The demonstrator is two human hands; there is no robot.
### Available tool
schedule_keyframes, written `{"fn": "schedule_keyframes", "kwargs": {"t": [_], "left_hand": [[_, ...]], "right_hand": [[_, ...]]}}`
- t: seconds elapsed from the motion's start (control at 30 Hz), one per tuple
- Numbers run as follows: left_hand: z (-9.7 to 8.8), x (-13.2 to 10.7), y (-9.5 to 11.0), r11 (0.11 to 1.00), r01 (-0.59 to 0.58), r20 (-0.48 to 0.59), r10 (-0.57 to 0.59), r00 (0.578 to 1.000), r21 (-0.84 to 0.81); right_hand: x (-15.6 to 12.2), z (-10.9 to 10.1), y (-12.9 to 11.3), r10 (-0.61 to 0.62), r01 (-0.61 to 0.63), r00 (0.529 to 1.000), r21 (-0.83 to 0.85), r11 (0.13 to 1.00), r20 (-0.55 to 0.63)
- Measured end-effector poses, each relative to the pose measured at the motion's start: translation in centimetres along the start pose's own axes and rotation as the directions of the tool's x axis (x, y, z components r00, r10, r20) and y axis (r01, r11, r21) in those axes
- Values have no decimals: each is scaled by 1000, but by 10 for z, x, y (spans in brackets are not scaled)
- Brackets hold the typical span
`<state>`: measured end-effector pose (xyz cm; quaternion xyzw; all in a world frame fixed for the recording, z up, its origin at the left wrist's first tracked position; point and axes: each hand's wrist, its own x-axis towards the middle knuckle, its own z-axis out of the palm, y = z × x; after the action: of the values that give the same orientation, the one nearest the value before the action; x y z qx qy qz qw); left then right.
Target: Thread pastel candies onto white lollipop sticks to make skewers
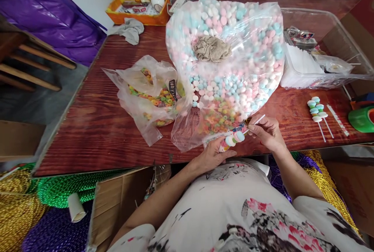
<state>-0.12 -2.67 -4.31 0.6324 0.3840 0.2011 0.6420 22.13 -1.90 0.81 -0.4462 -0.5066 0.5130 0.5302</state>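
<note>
The left hand (pixel 213 154) has its grip closed around the lower end of a candy stick (pixel 237 137), a thin white rod threaded with chunky, matte, disc-shaped sweets in pink, white and pale blue. The right hand (pixel 267 132) pinches the bare upper end of the rod between fingertips and thumb. The stick is held tilted just above the near edge of the desk (pixel 96 127), whose reddish-brown wood has a ribbed grain. Right behind it slumps a large bag (pixel 251 41) of crinkled clear plastic, bulging with the same pastel discs. A crumpled beige cloth (pixel 212 48) lies in its open top, and glare on the film blurs much of the contents. To its left, a smaller clear bag (pixel 152 92) holds glossy rings in bright mixed colours. The bag carries a black label (pixel 173 89) with pale characters, turned sideways and too creased to read. Right of the hands, well apart, two finished sticks (pixel 317 111) lie side by side on the wood. A green tape roll (pixel 362 119) is cut off by the frame edge. A clear plastic tray (pixel 344 29) holds white sheets and printed packets too small to read.
</note>
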Motion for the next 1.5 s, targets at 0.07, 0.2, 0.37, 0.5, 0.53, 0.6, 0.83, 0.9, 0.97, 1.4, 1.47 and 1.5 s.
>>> {"fn": "schedule_keyframes", "kwargs": {"t": [0.07, 0.2, 0.37, 0.5, 0.53, 0.6, 0.83, 0.9, 0.97, 1.4, 1.47, 1.5], "left_hand": [[-1, 1, 5, 997, -42, -40, 44, 998, 58], [0, 5, 18, 985, -105, 68, 96, 993, 139], [2, 3, 17, 1000, 31, 231, -31, 972, 6], [-3, -2, 13, 954, 184, 217, -132, 967, -238], [-5, -2, 14, 939, 195, 198, -141, 970, -282], [-9, -2, 15, 931, 166, 149, -123, 981, -326], [-14, 5, 12, 994, -28, 22, 31, 999, -108], [-15, 4, 10, 999, -23, -10, 23, 1000, -42], [-15, 2, 9, 999, -19, -30, 18, 999, -29], [-20, 1, 31, 884, 266, 308, -149, 940, -383], [-22, 5, 33, 908, 213, 206, -145, 968, -360], [-23, 5, 34, 916, 176, 147, -130, 980, -360]], "right_hand": [[1, 4, -1, 31, -31, 1000, 11, 999, -6], [4, 11, 0, 24, -24, 999, 7, 1000, 44], [13, 8, -1, -147, 159, 962, -36, 987, 230], [16, 6, 2, -108, 109, 958, 12, 994, 267], [15, 8, 4, -75, 71, 966, 27, 997, 248], [11, 14, 7, -11, 2, 984, 52, 999, 179], [-5, 40, 17, 69, -68, 996, -10, 998, 49], [-4, 37, 17, 44, -44, 999, -19, 999, 9], [0, 30, 15, -42, 40, 998, -37, 999, -43], [17, 24, 13, 38, -85, 932, 115, 990, 360], [15, 29, 19, 84, -116, 966, 122, 986, 245], [14, 30, 23, 100, -124, 979, 130, 984, 177]]}}
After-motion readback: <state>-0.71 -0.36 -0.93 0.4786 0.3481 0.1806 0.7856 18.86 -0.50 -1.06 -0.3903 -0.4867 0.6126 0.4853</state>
